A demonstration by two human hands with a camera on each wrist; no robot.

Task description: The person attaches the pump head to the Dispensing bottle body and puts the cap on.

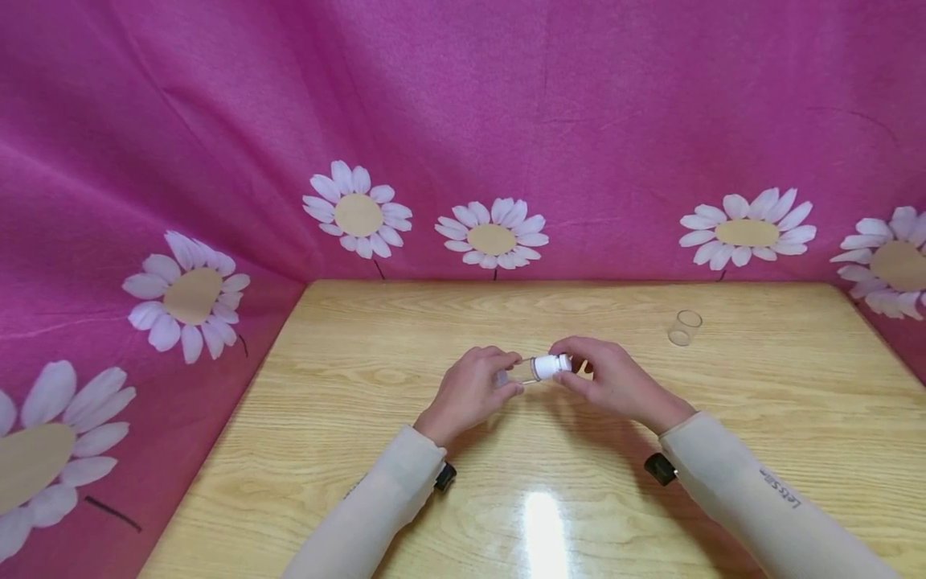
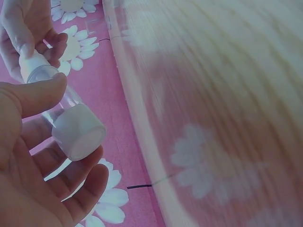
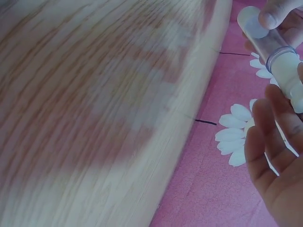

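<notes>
A small pump bottle (image 1: 547, 367) with a clear body and a white pump end lies nearly level between the two hands, over the table. My left hand (image 1: 473, 388) grips its clear body with the thumb on one side and fingers on the other. In the left wrist view the bottle's white base (image 2: 79, 133) points out past the left thumb. My right hand (image 1: 615, 378) pinches the white pump end between thumb and fingers. The right wrist view shows the white collar (image 3: 285, 66) beside the right fingers, with the left thumb on the clear body.
A clear open cylinder, like a bottle cap (image 1: 680, 334), stands at the back right of the wooden table (image 1: 405, 322). Pink cloth (image 1: 579, 121) with printed daisies hangs behind the table and along its left side.
</notes>
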